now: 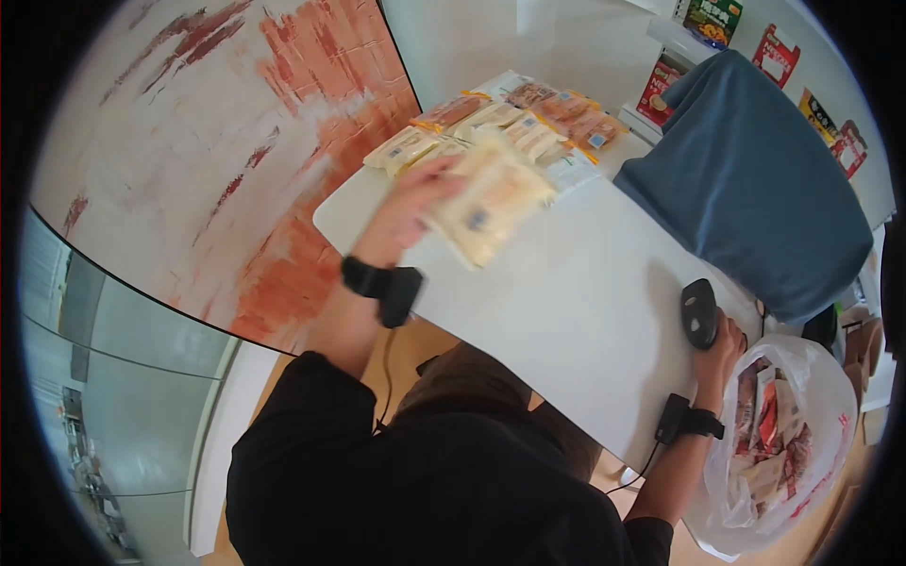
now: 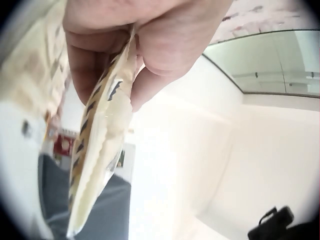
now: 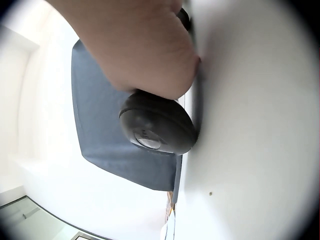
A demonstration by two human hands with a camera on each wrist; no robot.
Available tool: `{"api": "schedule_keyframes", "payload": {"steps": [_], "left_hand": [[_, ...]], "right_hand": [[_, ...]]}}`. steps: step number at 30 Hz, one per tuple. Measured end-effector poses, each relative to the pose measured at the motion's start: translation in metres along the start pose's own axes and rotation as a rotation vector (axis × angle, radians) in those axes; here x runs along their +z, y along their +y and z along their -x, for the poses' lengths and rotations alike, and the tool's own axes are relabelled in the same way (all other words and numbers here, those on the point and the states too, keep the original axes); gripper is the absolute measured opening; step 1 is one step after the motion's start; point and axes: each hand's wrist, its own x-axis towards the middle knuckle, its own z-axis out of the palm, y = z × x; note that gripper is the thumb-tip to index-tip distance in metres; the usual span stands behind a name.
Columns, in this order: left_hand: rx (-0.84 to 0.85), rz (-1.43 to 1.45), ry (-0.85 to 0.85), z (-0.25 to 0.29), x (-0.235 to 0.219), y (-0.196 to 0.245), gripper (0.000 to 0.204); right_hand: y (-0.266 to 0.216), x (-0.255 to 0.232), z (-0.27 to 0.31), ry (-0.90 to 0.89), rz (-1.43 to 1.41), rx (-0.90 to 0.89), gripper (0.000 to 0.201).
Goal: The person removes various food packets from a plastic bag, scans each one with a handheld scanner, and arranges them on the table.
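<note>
My left hand [image 1: 422, 200] pinches one edge of a pale yellow food packet [image 1: 494, 203] in clear wrapping. It hangs over the white table, blurred in the head view. Seen edge-on in the left wrist view, the packet [image 2: 97, 142] is flat, with dark marks along its side and its top between thumb and fingers. More packets, pale [image 1: 401, 151] and orange-brown [image 1: 585, 124], lie in rows at the table's far end. At the right edge, my right hand [image 1: 723, 347] grips a black barcode scanner [image 1: 699, 314]; its rounded head [image 3: 157, 122] shows in the right wrist view.
A grey-blue cloth [image 1: 755, 189] drapes a bulky shape at the back right of the table [image 1: 566, 330]. Beside my right forearm sits a translucent plastic bag [image 1: 830, 377] of packets. Red boxes [image 1: 658, 92] stand behind the cloth. A large painted panel [image 1: 217, 160] borders the left.
</note>
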Motion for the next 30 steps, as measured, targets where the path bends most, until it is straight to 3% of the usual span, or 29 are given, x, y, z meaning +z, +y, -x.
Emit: {"api": "schedule_keyframes", "payload": {"steps": [3,7,8,11,14,17,20,23,25,27,30], "left_hand": [[-0.079,0.022,0.283,0.023,-0.089,0.025,0.039],[-0.137,-0.371,0.444,0.046,-0.205,0.043,0.038],[-0.149,-0.454,0.494,0.049,-0.217,0.048,0.038],[-0.396,-0.398,0.511,0.047,-0.228,0.057,0.033],[-0.304,-0.859,0.507,0.034,-0.230,0.054,0.029],[-0.202,-0.872,0.526,0.020,-0.246,0.038,0.023],[-0.245,-1.242,0.465,0.012,-0.252,0.034,0.023],[-0.112,-1.426,0.525,0.010,-0.236,0.033,0.022],[0.008,-1.341,0.563,-0.005,-0.215,0.035,0.024],[0.324,-1.227,0.481,-0.010,-0.155,0.034,0.020],[0.369,-1.117,0.293,-0.020,-0.063,0.026,0.022]], "right_hand": [[-0.001,0.000,0.001,-0.001,0.011,0.001,0.044],[-0.004,-0.003,0.001,0.001,0.002,-0.013,0.045],[-0.003,-0.003,0.001,0.000,-0.001,-0.013,0.045],[0.001,0.000,0.002,-0.007,0.015,-0.007,0.045],[0.000,0.001,0.002,-0.003,0.011,-0.001,0.044],[0.000,0.004,0.001,0.003,0.034,0.030,0.045],[-0.001,0.008,0.000,0.033,0.055,0.065,0.046],[-0.001,0.008,0.000,0.038,0.024,0.075,0.047],[-0.003,0.006,0.000,0.031,-0.011,0.104,0.048],[0.007,0.020,0.004,0.157,-0.005,0.072,0.054],[0.010,0.028,0.008,0.237,-0.073,0.101,0.066]]}}
